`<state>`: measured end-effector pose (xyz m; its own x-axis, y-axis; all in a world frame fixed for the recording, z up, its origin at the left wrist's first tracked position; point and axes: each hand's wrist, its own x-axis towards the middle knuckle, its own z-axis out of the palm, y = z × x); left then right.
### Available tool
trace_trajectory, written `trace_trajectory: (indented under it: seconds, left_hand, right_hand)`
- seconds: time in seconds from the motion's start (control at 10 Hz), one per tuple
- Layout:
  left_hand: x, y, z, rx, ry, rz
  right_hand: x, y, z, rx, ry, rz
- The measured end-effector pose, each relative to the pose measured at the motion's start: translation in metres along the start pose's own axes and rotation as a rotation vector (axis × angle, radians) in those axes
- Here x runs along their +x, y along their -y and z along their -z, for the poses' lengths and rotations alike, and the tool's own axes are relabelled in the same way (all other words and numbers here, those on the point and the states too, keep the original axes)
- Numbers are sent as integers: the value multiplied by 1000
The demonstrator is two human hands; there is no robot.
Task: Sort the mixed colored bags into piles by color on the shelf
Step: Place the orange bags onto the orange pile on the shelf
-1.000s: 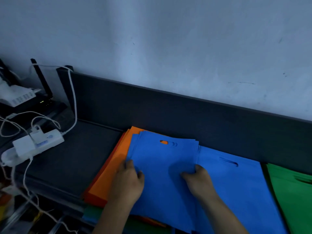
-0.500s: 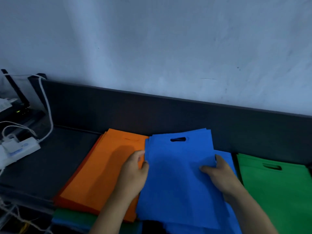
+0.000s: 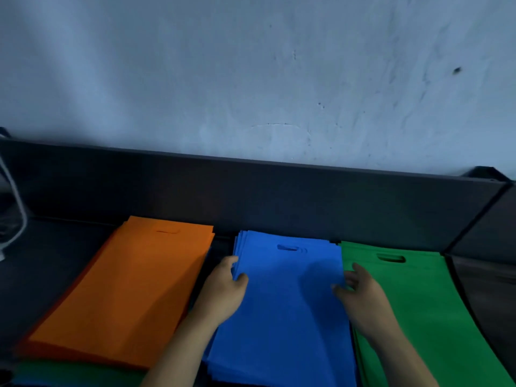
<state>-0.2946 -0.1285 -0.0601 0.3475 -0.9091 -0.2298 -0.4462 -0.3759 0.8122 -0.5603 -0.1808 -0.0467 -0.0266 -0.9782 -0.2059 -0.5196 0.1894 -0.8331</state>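
Now left hand is pinching blue pile side; right hand is hovering loose at other side; pile is running away from hands.

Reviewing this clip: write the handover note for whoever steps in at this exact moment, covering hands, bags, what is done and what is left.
Left hand: grips the left edge of the blue pile, thumb on top.
Right hand: fingers loosely curled at the blue pile's right edge, over the green pile; grip unclear.
Orange pile left, blue middle, green right, all on the shelf.
Done: three colour piles laid.
Left: square up blue; green and blue bags still lie under the orange pile's front.
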Motion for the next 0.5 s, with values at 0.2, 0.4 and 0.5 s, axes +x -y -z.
trace_trajectory:
  seconds: [0.2,0.4,0.5]
  left_hand:
    - [-11,8,32,-7,-126,-1]
    - [-29,72,107,285,-309,92]
    - [-21,124,155,443,-425,102]
  right_hand:
    - [7,7,-10,-27,-78,19]
    - [-11,39,-64,206,-36,39]
    - [-27,58,-113,313,172,3]
